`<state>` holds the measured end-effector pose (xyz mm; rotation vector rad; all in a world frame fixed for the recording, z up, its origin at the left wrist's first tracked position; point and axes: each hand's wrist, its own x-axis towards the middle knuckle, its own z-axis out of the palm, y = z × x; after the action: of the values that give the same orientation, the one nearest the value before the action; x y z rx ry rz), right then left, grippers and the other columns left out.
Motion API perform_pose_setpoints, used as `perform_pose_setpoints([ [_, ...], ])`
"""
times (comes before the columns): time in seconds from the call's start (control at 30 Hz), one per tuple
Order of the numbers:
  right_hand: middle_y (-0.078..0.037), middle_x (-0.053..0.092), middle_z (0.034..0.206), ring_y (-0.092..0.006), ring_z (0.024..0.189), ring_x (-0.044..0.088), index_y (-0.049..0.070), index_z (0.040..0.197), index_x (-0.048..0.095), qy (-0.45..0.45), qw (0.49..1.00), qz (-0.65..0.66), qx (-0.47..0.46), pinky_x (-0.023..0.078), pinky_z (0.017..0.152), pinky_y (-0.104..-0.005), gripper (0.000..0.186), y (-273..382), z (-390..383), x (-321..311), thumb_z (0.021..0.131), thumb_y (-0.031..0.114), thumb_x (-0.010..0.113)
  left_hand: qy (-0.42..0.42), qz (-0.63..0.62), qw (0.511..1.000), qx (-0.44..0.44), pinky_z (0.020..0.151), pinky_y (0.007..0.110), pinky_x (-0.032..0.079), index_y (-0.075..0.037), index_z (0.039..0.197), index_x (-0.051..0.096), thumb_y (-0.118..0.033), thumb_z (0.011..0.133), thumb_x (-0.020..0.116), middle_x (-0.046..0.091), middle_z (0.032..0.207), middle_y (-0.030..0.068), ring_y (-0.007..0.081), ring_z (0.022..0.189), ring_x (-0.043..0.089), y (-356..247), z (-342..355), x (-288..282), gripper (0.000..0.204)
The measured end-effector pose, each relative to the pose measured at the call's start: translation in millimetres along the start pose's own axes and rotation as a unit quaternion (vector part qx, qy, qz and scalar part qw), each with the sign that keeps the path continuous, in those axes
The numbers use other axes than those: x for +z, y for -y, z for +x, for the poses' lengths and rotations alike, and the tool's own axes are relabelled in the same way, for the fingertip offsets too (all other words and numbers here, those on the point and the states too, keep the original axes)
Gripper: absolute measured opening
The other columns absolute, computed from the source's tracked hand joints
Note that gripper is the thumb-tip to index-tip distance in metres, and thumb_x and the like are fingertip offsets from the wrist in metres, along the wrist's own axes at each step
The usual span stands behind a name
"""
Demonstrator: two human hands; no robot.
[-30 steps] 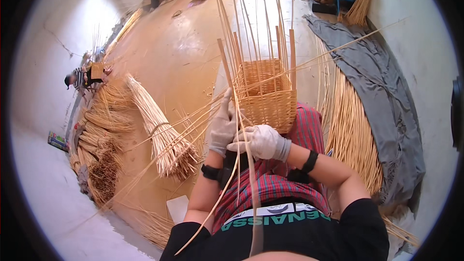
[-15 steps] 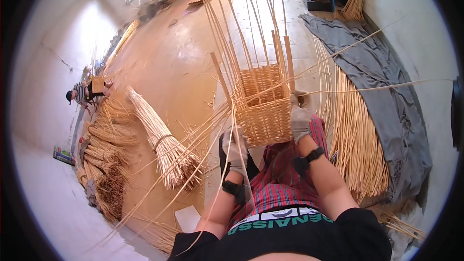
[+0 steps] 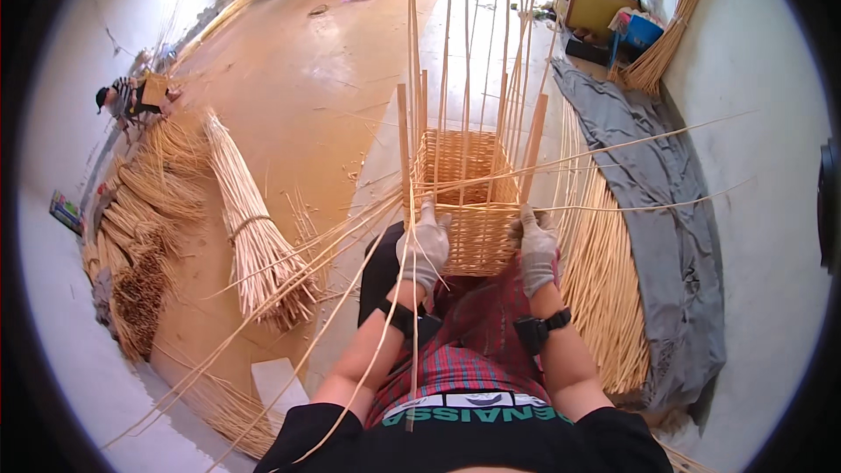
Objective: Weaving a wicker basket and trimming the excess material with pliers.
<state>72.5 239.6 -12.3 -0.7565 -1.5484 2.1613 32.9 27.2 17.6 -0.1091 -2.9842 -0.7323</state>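
A square wicker basket (image 3: 473,243), partly woven, rests at my lap with its open top tilted away from me. Tall thin stakes (image 3: 466,61) rise from its walls, and flat wooden strips (image 3: 534,144) stand at its corners. My gloved left hand (image 3: 424,250) is closed on the near left corner, its thumb and fingers against the front wall. At the near right corner, my gloved right hand (image 3: 536,254) grips the edge, its fingertips partly hidden. Long loose weaving rods (image 3: 346,229) fan out from the rim to both sides, several passing beside my left hand.
A tied bundle of pale rods (image 3: 250,223) lies on the floor at left, near heaped bundles (image 3: 140,289). More rods (image 3: 604,289) lie at right beside a grey cloth (image 3: 661,236). Another person (image 3: 131,101) sits far left. A blue bucket (image 3: 642,32) stands far right.
The basket has turned slightly and now sits straighter before me. My left hand has moved up onto its near left corner; my right hand has shifted lower on the right corner.
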Motion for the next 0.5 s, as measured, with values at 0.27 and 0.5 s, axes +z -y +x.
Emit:
perform_pose_setpoints([
  [0.27,-0.009,0.074,0.105,-0.0220,0.100,0.072,0.004,0.110,0.067,0.142,0.938,-0.095,-0.301,0.059,0.089,-0.0357,0.021,10,20,93,0.107,0.024,0.061,0.110,-0.543,0.820,-0.144,0.042,0.024,0.041,-0.011,0.130,0.058,-0.024,0.103,0.066,0.060,0.067,0.0004,0.0085,0.049,0.052,13,20,9,0.031],
  [0.5,-0.010,0.074,0.108,-0.0296,0.117,0.066,0.009,0.110,0.066,0.177,0.517,-0.618,-0.565,0.038,0.116,-0.0453,0.024,144,58,216,0.095,0.027,0.070,0.055,-0.508,0.853,-0.105,0.051,0.029,0.051,-0.008,0.121,0.063,-0.022,0.101,0.071,0.068,0.078,0.0025,0.0114,0.058,0.065,7,13,29,0.026],
])
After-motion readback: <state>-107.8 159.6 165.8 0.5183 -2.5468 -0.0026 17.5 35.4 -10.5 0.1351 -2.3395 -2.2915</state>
